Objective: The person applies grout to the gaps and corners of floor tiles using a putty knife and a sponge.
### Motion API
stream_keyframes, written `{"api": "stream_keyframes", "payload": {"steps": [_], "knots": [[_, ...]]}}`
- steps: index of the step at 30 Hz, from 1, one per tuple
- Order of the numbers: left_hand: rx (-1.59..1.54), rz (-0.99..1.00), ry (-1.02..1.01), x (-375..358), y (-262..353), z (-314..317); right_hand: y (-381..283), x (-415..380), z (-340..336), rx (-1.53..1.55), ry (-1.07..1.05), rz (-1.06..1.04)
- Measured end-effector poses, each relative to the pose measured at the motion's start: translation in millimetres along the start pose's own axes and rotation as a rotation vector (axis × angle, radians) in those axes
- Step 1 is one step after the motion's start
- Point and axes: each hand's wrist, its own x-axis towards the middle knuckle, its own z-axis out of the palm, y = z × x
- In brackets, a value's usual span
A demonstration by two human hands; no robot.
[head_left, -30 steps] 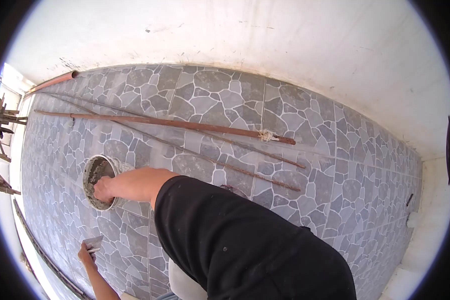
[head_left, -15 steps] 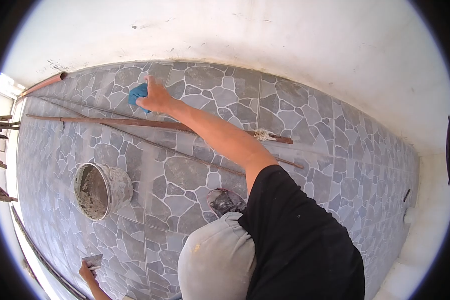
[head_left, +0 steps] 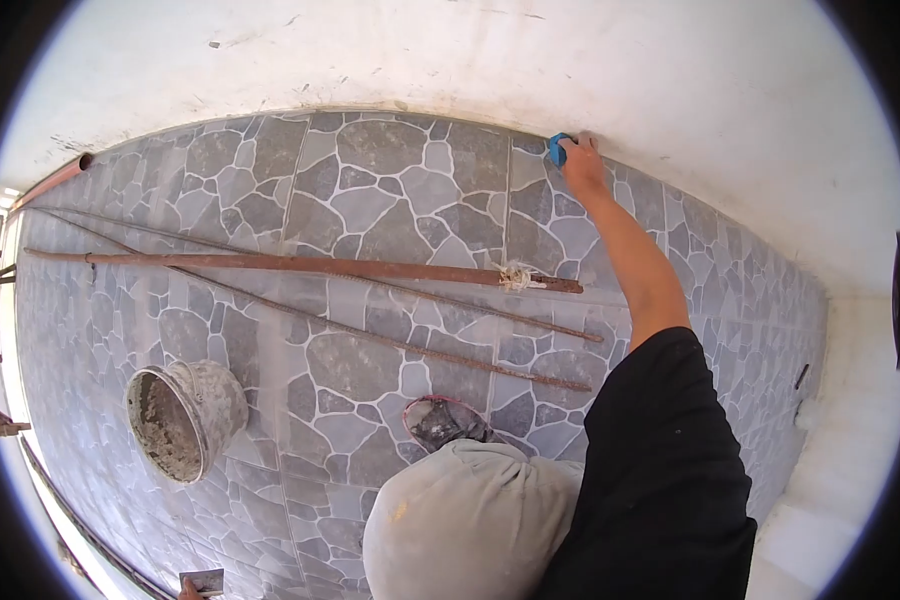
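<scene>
My right hand (head_left: 583,168) is closed on a blue cloth (head_left: 557,150), which it holds at the line where the stone-patterned floor (head_left: 380,213) meets the white wall (head_left: 610,70). Part of the cloth is hidden by the fingers. At the bottom left edge, my left hand (head_left: 189,591) grips a putty knife (head_left: 204,581) with a flat grey blade. Most of that hand is cut off by the frame. Up and to the left of my knee stands a mortar-crusted bucket (head_left: 220,400), with grey residue inside.
A rusty metal bar (head_left: 370,268) with pale string tied near one end lies across the floor. Two thin steel rods (head_left: 420,348) lie beside it. A reddish pipe (head_left: 55,182) rests by the wall at the far left. My dirty shoe (head_left: 440,422) shows beyond my knee.
My right hand has swept far to the right with the blue cloth, up against the foot of the wall. My left hand and the putty knife have shifted down, partly out of view.
</scene>
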Motion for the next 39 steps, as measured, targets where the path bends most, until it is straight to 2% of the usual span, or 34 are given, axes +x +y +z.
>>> {"api": "stream_keyframes", "payload": {"steps": [1, 5, 7, 8, 10, 11, 12, 15, 16, 17, 19, 21, 23, 25, 27, 29, 30, 32, 33, 34, 36, 37, 39], "knots": [[-0.054, 0.026, 0.024, 6, -2, 6, -6, 3, 6, 0.084, 0.01, 0.077], [-0.243, 0.141, 0.146, 45, -18, 8, -112, 27, 46, 0.254, 0.266, -0.054], [-0.276, 0.186, 0.158, 75, -32, 12, -169, 39, 32, 0.222, 0.2, -0.049], [-0.267, 0.201, 0.141, 78, -7, 18, -172, 40, 36, 0.218, 0.195, -0.041], [-0.276, 0.228, 0.118, 83, 27, 32, -167, 47, 41, 0.196, 0.226, -0.24], [-0.249, 0.238, 0.101, 85, 35, 39, -146, 37, 26, 0.153, 0.124, -0.333], [-0.218, 0.246, 0.084, 86, 37, 42, -117, 32, 19, 0.112, 0.061, -0.329], [-0.118, 0.28, 0.144, 84, 17, 45, -27, 11, 2, -0.047, -0.077, -0.226], [-0.124, 0.275, 0.142, 86, 1, 45, -6, 2, -13, -0.012, -0.146, -0.11], [-0.179, 0.258, 0.132, 92, -21, 41, 5, -3, -27, 0.025, -0.212, 0.004], [-0.286, 0.215, 0.115, 93, -55, 33, 16, 7, -21, 0.086, -0.183, 0.013], [-0.231, 0.147, 0.094, 83, -71, 20, 6, -2, -13, 0.146, -0.197, 0.045], [-0.222, 0.121, 0.075, 72, -79, 20, -42, 3, -27, 0.559, -0.059, -0.199], [-0.232, 0.026, 0.157, 51, -73, 24, -68, -5, -3, 0.488, -0.04, -0.147], [-0.183, 0.064, 0.146, 42, -76, 26, -81, -17, -3, 0.424, -0.005, -0.106], [-0.154, 0.14, 0.106, 30, -71, 23, -93, -58, -14, 0.566, -0.253, -0.291], [-0.139, 0.127, 0.107, 25, -78, 17, -94, -66, -24, 0.575, -0.27, -0.293], [-0.139, 0.096, 0.16, 27, -90, 16, -75, -69, -61, 0.623, -0.439, -0.549], [-0.216, 0.24, 0.062, 48, -108, 12, -61, -64, -54, 0.537, -0.218, -0.374], [-0.22, 0.246, 0.06, 46, -105, 21, -43, -52, -45, 0.531, -0.212, -0.372], [-0.369, 0.31, 0.184, 44, -97, 21, -14, -25, -23, 0.32, 0.118, -0.056], [-0.365, 0.312, 0.186, 48, -98, 16, -26, -14, -23, 0.35, 0.101, -0.139], [-0.203, 0.163, 0.049, 63, -84, 7, -68, 4, -14, 0.361, 0.108, -0.331]]}}
